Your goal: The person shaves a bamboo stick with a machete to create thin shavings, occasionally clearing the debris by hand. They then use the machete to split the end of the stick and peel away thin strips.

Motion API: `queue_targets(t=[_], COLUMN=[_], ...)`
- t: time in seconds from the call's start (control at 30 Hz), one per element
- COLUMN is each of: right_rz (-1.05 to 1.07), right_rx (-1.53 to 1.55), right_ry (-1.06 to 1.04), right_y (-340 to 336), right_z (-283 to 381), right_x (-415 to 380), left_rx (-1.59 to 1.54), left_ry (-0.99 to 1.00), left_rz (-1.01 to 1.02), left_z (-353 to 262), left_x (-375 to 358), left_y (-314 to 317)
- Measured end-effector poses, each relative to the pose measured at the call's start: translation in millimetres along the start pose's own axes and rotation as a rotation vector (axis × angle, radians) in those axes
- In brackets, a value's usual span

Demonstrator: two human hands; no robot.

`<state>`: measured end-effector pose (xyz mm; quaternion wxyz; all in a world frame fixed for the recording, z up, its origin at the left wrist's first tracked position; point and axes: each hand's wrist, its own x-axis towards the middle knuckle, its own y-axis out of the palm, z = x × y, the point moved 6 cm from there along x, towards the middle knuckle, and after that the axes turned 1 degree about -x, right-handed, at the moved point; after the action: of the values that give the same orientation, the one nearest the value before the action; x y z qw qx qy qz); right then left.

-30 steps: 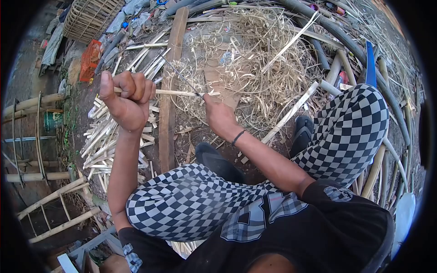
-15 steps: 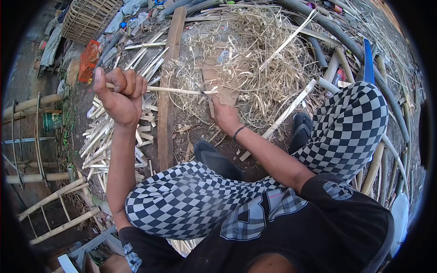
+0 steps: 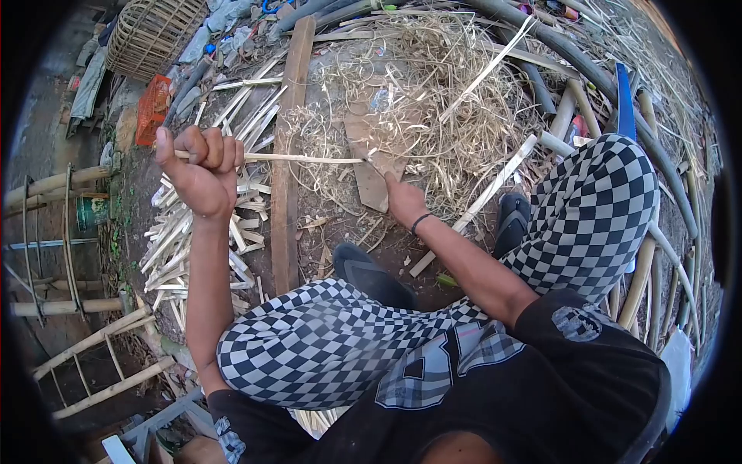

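Observation:
My left hand [image 3: 202, 174] is closed around one end of a thin, pale bamboo strip [image 3: 301, 158], its thumb stretched out. The strip runs to the right, roughly level, over a brown plank. Its far end meets the blade of a knife in my right hand [image 3: 406, 204]. Fingers wrap the knife's handle, which is mostly hidden; only a little of the dark blade [image 3: 372, 164] shows. Beneath the knife lies a flat brown piece [image 3: 374, 189] with curly shavings [image 3: 456, 116] around and on it.
Split bamboo sticks [image 3: 174, 259] are heaped left of the long plank [image 3: 286, 201]. Behind stand a woven basket [image 3: 151, 39] and an orange crate [image 3: 152, 108]. A blue saw blade [image 3: 624, 104] sticks up beyond my knee. Bamboo poles [image 3: 640, 278] lie at the right.
My right hand has moved right and slightly down with the knife, whose blade now shows less. More of the strip is exposed between the hands. My left hand has shifted slightly left.

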<state>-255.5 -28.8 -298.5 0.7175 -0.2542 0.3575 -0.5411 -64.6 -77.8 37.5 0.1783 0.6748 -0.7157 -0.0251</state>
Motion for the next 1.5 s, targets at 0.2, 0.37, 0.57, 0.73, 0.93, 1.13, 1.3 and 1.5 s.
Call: queue_targets(t=[0.2, 0.37, 0.57, 0.73, 0.93, 1.13, 1.3, 1.5], right_rz=[0.072, -0.019, 0.044, 0.035, -0.014, 0.116, 0.194, 0.092], right_rx=[0.003, 0.013, -0.091, 0.090, 0.031, -0.026, 0.173, 0.250], right_ry=[-0.069, -0.030, 0.087, -0.076, 0.016, 0.155, 0.250, 0.026], right_y=[-50, -4, -13, -70, 17, 27, 5, -78], right_z=[60, 2, 12, 77, -1, -21, -5, 93], right_x=[-30, -30, -20, -30, -34, -32, -28, -33], left_rx=[0.027, -0.001, -0.005, -0.055, -0.060, 0.014, -0.084, -0.020], left_ry=[0.010, 0.032, 0.043, -0.008, -0.034, 0.044, 0.027, 0.009], left_rz=[0.022, 0.050, 0.217, 0.371, 0.278, -0.056, 0.210, 0.284], left_z=[2, -1, -8, -5, -6, -17, -10, -6], left_x=[0, 2, 0, -8, -4, 2, -3, -8], left_y=[5, 9, 28, 25, 15, 21, 10, 17])
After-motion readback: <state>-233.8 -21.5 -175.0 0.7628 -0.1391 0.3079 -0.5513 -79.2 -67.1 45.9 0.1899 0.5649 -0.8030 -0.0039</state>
